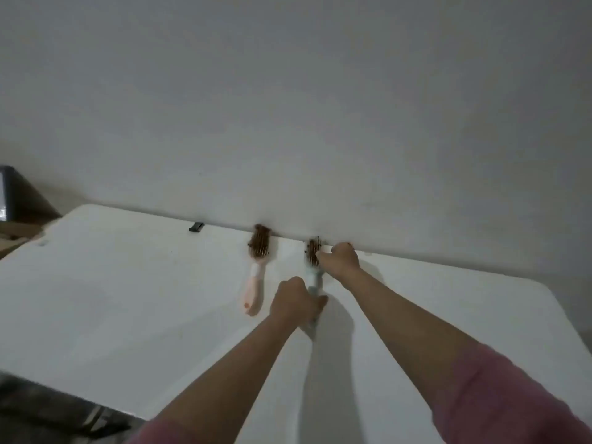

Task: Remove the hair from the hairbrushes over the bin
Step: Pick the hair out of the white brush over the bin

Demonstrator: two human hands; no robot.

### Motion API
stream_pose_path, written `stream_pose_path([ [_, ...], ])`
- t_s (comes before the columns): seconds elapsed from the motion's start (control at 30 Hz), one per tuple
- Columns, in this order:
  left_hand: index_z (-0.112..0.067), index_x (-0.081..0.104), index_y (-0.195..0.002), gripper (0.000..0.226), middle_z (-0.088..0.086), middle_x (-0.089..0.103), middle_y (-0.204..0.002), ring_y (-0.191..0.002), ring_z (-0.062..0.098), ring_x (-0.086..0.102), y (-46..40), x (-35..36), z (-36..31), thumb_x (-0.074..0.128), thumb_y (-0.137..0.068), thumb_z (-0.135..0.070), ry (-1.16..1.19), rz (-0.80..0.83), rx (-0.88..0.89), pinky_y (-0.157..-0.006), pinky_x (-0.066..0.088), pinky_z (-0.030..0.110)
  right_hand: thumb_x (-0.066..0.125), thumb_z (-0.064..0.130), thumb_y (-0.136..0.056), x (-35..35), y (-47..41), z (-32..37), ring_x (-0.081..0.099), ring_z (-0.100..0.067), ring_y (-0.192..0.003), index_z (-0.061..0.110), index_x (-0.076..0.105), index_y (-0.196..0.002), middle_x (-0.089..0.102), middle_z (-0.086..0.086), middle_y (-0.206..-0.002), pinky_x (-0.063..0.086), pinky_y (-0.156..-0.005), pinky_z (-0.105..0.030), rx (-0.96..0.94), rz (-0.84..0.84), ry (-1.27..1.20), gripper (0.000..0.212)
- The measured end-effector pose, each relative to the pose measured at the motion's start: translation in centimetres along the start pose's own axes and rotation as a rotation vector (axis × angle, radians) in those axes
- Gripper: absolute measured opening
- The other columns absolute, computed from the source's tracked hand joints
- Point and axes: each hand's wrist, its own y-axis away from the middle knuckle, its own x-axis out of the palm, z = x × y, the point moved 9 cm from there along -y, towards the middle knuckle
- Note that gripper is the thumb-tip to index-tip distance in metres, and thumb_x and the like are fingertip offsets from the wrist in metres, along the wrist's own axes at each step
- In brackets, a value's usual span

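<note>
Two hairbrushes lie near the far edge of a white table [128, 299], heads toward the wall. The pink brush [256, 280] on the left has brown hair matted in its bristles and lies untouched. The pale green brush [312, 267] on the right also carries brown hair. My left hand [293, 299] grips its handle. My right hand [339, 257] is at the brush head, its fingers curled at the bristles and hair. No bin is in view.
A plain white wall [288, 107] rises right behind the table's far edge. A small dark clip [196, 226] sits on that edge. A dark screen and brown boxes [12, 203] stand at far left. Dark floor [48, 408] shows below the table's near left corner.
</note>
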Motion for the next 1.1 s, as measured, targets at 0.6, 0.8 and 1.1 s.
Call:
stream_pose_path([
  [0.6,-0.010,0.050,-0.085,0.026,0.013,0.064,-0.094,-0.079,0.021,0.063,2.0,0.6,4.5,0.074,-0.075,-0.007,0.640,0.018,-0.057,-0.055,0.047,0.023,0.075,0.027,-0.074,4.7,1.0,1.9,0.042,-0.015,-0.055,0.020,0.043,-0.062,0.041,0.003,-0.059,0.038,-0.054,-0.030,-0.138,-0.059,-0.246,0.035],
  [0.8,-0.005,0.059,-0.087,0.014,0.008,0.064,-0.077,-0.065,0.014,0.068,7.1,-1.4,8.3,0.071,-0.082,-0.003,0.883,0.015,0.092,-0.058,0.055,0.023,0.078,0.029,-0.069,8.5,6.7,4.7,0.064,-0.026,-0.080,0.010,0.063,-0.082,0.064,-0.005,-0.080,0.057,-0.073,-0.039,-0.327,-0.014,-0.328,0.028],
  [1.1,-0.007,0.054,-0.088,0.021,0.009,0.066,-0.080,-0.075,0.021,0.069,19.0,-3.0,18.7,0.074,-0.081,-0.006,0.932,-0.328,0.056,-0.068,0.057,0.033,0.082,0.017,-0.071,17.4,19.3,8.1,0.071,-0.032,-0.080,0.008,0.072,-0.065,0.073,-0.015,-0.076,0.058,-0.078,-0.050,-0.679,0.173,-0.237,0.015],
])
